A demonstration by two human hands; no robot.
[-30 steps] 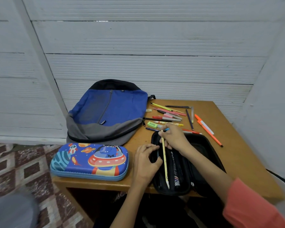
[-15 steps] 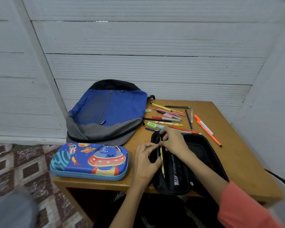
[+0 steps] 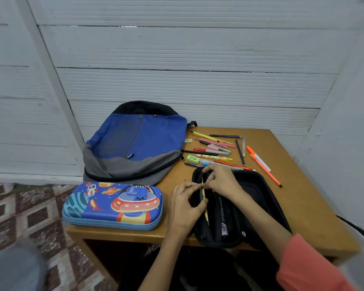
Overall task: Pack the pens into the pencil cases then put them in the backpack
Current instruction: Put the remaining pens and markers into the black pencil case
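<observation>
An open black pencil case (image 3: 254, 192) lies at the table's front edge. A yellow pencil (image 3: 204, 198) stands lengthwise in its left half. My right hand (image 3: 221, 180) pinches the pencil's upper end. My left hand (image 3: 184, 205) grips the case's left rim, thumb and fingers touching the pencil. A closed blue space-print pencil case (image 3: 114, 204) lies to the left. The blue and grey backpack (image 3: 135, 143) lies flat behind it. Several pens and pencils (image 3: 214, 151) are scattered beyond the black case.
Two orange pens (image 3: 263, 164) lie to the right on the wooden table (image 3: 298, 198). A green eraser (image 3: 192, 159) and a small white eraser (image 3: 188, 140) sit among the pens. White walls close in behind and to the right. Patterned floor lies to the left.
My right hand has lowered the yellow pencil deeper into the black case's left half. My left hand has moved up to meet it at the rim.
</observation>
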